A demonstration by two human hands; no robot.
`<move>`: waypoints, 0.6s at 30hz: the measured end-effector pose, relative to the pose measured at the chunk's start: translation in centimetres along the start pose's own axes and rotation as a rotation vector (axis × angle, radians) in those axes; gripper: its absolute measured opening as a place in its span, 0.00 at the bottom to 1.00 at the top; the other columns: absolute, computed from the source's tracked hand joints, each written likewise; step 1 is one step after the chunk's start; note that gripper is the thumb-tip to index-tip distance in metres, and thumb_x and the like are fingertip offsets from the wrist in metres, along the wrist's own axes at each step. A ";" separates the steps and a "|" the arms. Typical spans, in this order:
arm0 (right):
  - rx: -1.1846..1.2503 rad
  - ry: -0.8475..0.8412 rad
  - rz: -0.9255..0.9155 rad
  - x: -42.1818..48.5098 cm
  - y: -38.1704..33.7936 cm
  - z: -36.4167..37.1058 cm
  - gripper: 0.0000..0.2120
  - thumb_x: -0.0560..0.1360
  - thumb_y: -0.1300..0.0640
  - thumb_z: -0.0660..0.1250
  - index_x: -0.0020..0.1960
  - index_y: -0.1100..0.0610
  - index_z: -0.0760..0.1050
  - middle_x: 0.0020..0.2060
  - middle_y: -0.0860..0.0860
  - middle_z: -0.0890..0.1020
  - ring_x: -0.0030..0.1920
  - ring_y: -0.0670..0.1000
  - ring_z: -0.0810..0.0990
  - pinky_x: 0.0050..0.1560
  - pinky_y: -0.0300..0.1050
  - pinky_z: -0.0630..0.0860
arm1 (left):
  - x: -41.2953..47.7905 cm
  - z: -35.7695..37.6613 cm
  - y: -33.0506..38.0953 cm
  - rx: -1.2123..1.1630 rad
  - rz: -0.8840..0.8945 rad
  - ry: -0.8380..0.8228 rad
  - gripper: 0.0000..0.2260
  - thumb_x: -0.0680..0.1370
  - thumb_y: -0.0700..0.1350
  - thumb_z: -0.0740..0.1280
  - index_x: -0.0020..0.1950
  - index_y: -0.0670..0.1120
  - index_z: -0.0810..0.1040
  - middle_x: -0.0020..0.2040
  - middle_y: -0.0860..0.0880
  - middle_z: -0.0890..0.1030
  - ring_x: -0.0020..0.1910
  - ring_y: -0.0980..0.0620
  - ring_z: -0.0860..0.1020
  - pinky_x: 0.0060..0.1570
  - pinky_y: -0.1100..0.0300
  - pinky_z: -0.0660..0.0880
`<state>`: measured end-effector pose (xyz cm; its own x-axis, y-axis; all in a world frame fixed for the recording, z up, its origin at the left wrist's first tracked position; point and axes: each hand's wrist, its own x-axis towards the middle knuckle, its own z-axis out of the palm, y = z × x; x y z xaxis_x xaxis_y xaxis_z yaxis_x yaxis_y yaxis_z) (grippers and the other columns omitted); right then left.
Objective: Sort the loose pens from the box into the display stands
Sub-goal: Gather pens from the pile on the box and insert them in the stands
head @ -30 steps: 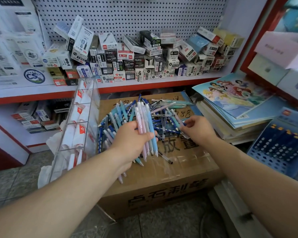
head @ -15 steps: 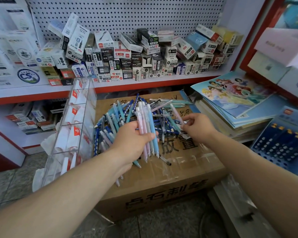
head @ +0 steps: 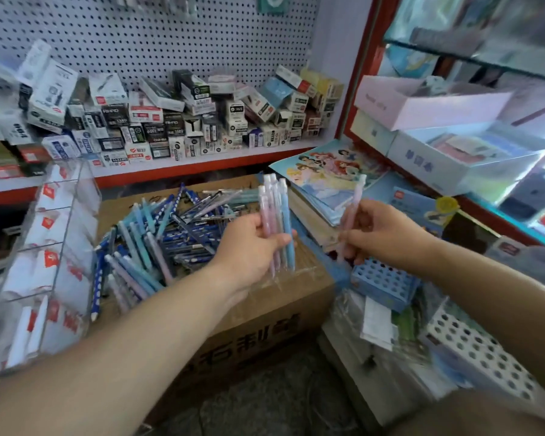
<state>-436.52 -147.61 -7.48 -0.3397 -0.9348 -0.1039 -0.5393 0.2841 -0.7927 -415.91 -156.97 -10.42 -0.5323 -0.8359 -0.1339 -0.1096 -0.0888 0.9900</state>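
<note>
Over the right edge of the box point(head: 296, 287) my left hand point(head: 252, 247) grips a bundle of pens point(head: 276, 206) upright; just right of the box, my right hand point(head: 387, 234) pinches one pink pen point(head: 354, 206). The loose pens point(head: 170, 237) lie heaped on the box.

Ahead of me: a white pegboard point(head: 170, 36) backs a red-edged shelf point(head: 183, 166) loaded with small stationery cartons point(head: 183, 121), some stacked, some leaning. To my right: a stack of books point(head: 328, 174), top cover printed with cartoon figures. Above it: a red cabinet frame point(head: 356, 80), with a pale open box point(head: 422, 105) just right of the frame. Below me: grey floor point(head: 265, 410).
</note>
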 end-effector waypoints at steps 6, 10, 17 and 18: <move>0.170 0.344 0.030 -8.2 6.3 -6.9 0.07 0.79 0.71 0.63 0.49 0.60 0.71 0.36 0.60 0.84 0.38 0.63 0.85 0.38 0.52 0.81 | -1.0 6.7 1.0 0.088 0.123 -0.103 0.08 0.80 0.36 0.70 0.52 0.49 0.81 0.48 0.53 0.87 0.50 0.56 0.85 0.52 0.57 0.81; 0.218 0.519 0.151 -13.3 10.8 -9.9 0.07 0.83 0.62 0.62 0.46 0.58 0.73 0.37 0.61 0.83 0.35 0.58 0.85 0.35 0.49 0.81 | -1.9 10.9 1.0 0.103 0.153 -0.152 0.07 0.79 0.36 0.70 0.54 0.47 0.82 0.45 0.56 0.87 0.46 0.59 0.85 0.43 0.65 0.81; -0.142 0.645 0.286 -19.0 15.8 -12.6 0.08 0.80 0.54 0.68 0.42 0.51 0.78 0.37 0.48 0.85 0.38 0.48 0.85 0.47 0.55 0.84 | -3.5 18.9 2.3 0.090 0.203 -0.291 0.09 0.79 0.35 0.70 0.54 0.47 0.83 0.47 0.53 0.87 0.43 0.62 0.84 0.43 0.68 0.79; -0.161 0.669 0.288 -19.5 16.1 -12.6 0.07 0.79 0.54 0.70 0.42 0.50 0.78 0.38 0.47 0.84 0.40 0.49 0.85 0.48 0.54 0.83 | -3.6 19.9 2.5 0.086 0.199 -0.310 0.09 0.79 0.35 0.70 0.52 0.49 0.83 0.46 0.53 0.87 0.44 0.61 0.85 0.46 0.65 0.80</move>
<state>-448.26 -122.17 -10.66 -0.8531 -0.5041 0.1342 -0.4470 0.5737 -0.6864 -430.99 -143.37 -8.35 -0.7774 -0.6277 0.0403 -0.0419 0.1156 0.9924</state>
